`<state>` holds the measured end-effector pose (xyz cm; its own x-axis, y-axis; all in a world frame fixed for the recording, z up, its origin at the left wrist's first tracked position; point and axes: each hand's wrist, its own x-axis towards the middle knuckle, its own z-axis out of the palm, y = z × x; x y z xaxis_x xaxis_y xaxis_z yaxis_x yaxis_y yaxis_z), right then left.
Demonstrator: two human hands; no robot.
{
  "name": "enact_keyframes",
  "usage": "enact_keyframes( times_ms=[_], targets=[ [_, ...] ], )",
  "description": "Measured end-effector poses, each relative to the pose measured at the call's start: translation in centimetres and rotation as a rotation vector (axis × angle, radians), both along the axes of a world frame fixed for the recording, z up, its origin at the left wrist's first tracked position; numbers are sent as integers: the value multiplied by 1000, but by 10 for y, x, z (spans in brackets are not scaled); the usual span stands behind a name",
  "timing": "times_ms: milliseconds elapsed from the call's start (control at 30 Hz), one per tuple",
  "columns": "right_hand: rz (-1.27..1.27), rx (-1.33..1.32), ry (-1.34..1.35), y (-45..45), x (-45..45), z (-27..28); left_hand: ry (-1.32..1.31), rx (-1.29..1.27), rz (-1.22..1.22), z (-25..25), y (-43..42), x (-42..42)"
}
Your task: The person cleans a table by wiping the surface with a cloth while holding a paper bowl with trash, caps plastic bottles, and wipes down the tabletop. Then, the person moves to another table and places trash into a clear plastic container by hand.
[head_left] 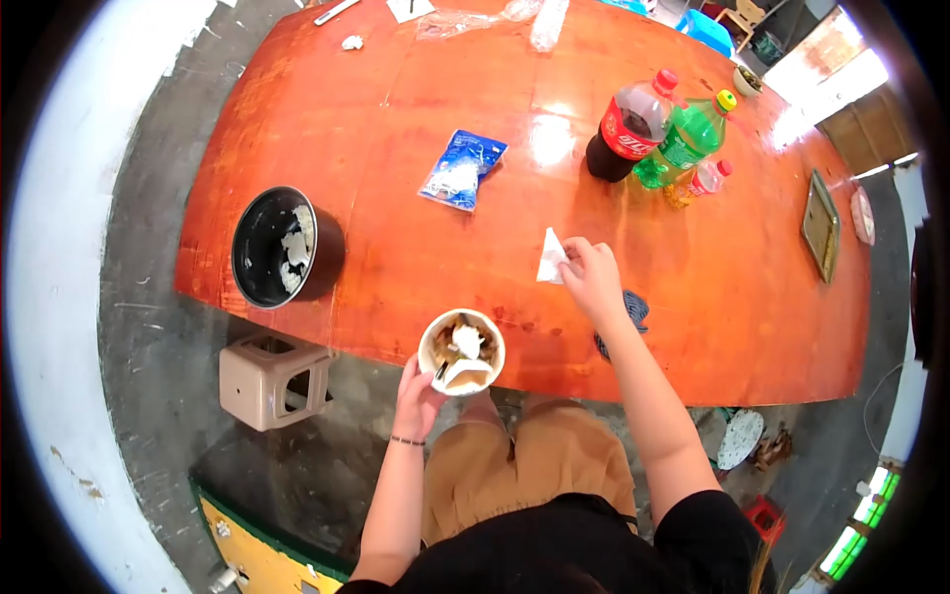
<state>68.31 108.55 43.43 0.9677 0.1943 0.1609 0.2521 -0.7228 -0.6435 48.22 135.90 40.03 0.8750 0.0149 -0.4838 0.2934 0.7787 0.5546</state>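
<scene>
Right grip is pinching a white paper piece, fingertips closed on it; left grip is clamping a paper cup by the worktop's near edge. Cup's already holding white scraps; paper piece isn't sitting in there, so I'm reading partway. Blue packet, black pot, bottles are standing or lying out, untouched.

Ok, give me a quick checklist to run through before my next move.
1. Round white paper cup held in the left hand: ok.
2. Cup empty: not ok; white and brownish contents show inside.
3. Triangular piece of thin white paper pinched in the right hand: ok.
4. That paper clear of the glossy orange-red table: cannot tell from above.
5. Shiny blue plastic packet apart from both hands: ok.
6. Red-labelled plastic cola bottle upright and capped: ok.
</scene>
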Motion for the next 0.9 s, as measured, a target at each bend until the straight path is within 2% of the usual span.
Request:
enact_keyframes(
  times_ms=[67, 133, 200, 300, 400, 433, 567, 667, 733, 833, 900],
  targets=[
    [38, 183, 53, 12, -26, 49, 1, 89, -51, 10, -20, 13],
    [197, 250, -7, 21, -51, 82, -34, 136, -101, 20, -43, 25],
    [345, 165, -79, 23, -68, 97, -39, 132, -146, 35, -66, 36],
    [473, -49, -39, 12, -78, 96, -64, 110, -152, 46, -95, 43],
    [603, -136, -205, -3, -76, 91, -142, 190, -173, 43, -112, 46],
    [637, -129, -181, -8, -76, 94, -128, 166, -158, 48, -118, 45],
    [762, -308, -38, -26, -77, 96, -210, 338, -228, 42, -136, 41],
    [689, -288, 48, -38, -86, 102, -152, 268, -239, 51, -147, 37],
    [660, -235, -5, -47, -88, 110, -99, 180, -216, 59, -152, 36],
    [653, -84, -9, -67, -86, 145, -35, 87, -165, 51, -157, 32],
    [491, 4, 63, -87, -76, 147, -41, 41, -135, 44, -160, 29]
  ],
)
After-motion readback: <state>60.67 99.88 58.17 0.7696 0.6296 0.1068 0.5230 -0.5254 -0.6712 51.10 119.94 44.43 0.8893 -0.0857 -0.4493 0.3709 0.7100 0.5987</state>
